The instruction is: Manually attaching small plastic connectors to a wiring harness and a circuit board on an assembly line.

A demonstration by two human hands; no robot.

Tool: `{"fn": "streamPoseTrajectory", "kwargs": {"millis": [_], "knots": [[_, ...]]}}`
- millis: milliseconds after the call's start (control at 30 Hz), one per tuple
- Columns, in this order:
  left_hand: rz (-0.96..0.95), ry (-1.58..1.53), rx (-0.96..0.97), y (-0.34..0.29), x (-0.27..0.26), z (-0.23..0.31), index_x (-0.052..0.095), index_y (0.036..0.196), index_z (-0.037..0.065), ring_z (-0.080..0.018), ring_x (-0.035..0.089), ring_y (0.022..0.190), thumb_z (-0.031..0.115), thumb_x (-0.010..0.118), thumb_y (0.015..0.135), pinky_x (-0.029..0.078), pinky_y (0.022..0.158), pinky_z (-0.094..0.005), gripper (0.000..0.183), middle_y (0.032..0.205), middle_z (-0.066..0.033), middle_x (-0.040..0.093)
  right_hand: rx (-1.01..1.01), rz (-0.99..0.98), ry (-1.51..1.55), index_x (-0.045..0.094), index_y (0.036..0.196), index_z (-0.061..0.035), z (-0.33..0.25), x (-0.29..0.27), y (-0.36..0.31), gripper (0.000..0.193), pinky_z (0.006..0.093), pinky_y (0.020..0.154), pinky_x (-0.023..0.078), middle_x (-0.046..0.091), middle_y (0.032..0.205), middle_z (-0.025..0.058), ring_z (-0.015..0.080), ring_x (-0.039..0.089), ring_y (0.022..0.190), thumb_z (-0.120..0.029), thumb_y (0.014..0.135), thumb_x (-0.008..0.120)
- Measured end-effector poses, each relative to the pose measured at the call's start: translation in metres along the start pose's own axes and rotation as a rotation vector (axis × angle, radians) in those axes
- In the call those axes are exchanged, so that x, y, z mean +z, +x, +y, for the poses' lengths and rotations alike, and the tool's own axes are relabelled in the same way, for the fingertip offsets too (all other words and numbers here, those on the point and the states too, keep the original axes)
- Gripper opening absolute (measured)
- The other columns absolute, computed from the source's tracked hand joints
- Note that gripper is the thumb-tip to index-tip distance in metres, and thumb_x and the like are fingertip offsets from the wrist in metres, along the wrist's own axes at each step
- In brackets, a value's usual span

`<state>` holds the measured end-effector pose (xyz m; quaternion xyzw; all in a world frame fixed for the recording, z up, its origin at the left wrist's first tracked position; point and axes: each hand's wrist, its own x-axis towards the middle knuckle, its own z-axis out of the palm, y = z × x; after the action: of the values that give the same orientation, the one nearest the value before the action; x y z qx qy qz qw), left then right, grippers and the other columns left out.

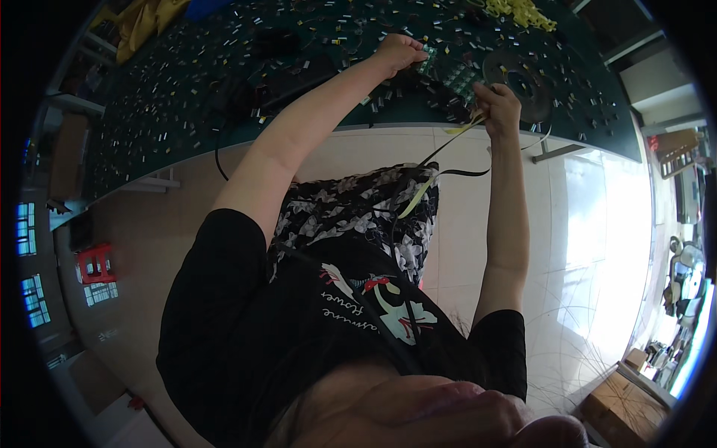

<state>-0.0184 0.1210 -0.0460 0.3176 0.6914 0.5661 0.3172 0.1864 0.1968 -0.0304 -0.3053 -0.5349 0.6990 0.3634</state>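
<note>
Over the green table, my left hand (pixel 399 56) is closed in a pinch at the edge of a small green circuit board (pixel 428 61). What else its fingertips hold is too small to tell. My right hand (pixel 499 107) is closed, with a thin yellow strip (pixel 464 127) coming out of its fingers. Yellow and black lengths of strip hang from there past the table edge toward my lap. Between the hands lies a green panel of boards (pixel 457 78), close to my right fingertips; whether they touch it I cannot tell.
Many small silvery and yellow parts lie scattered over the green table (pixel 179 142). A dark reel (pixel 532 89) is beyond my right hand. Black objects (pixel 291 78) lie left of my left hand. Yellow pieces (pixel 523 11) are heaped at the far right. A red stool (pixel 95 263) stands left.
</note>
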Motion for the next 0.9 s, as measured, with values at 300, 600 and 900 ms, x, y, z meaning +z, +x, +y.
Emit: {"fn": "streamPoseTrajectory", "kwargs": {"millis": [300,600,900], "knots": [[-0.053,0.049,-0.022,-0.006,0.001,0.013,0.061,0.087,0.003,-0.0087,0.054,0.063,0.012,0.069,0.067,0.042,0.052,-0.0214,0.024,0.075,-0.0031,0.061,-0.029,0.178,0.101,0.048,0.065,-0.0022,-0.003,-0.011,-0.002,0.019,0.0194,0.038,0.032,0.05,0.056,0.0037,0.0081,0.042,0.042,0.007,0.065,0.065],[-0.146,0.051,-0.007,-0.018,-0.004,0.024,0.061,0.092,0.006,-0.0079,0.055,0.07,0.016,0.069,0.068,0.043,0.057,-0.0215,0.027,0.08,-0.0008,0.061,-0.118,0.039,0.206,0.048,0.065,-0.0037,-0.017,-0.014,0.0,0.02,0.0208,0.036,0.031,0.047,0.054,0.0019,0.0083,0.04,0.041,0.007,0.066,0.064],[-0.174,-0.084,-0.002,-0.026,0.002,0.041,0.06,0.093,0.008,-0.0052,0.054,0.069,0.017,0.069,0.069,0.04,0.055,-0.0186,0.027,0.08,0.0011,0.061,-0.044,0.019,0.153,0.046,0.064,-0.0045,-0.006,-0.02,-0.003,0.022,0.0192,0.037,0.031,0.048,0.055,0.0024,0.0089,0.042,0.042,0.008,0.065,0.065]]}}
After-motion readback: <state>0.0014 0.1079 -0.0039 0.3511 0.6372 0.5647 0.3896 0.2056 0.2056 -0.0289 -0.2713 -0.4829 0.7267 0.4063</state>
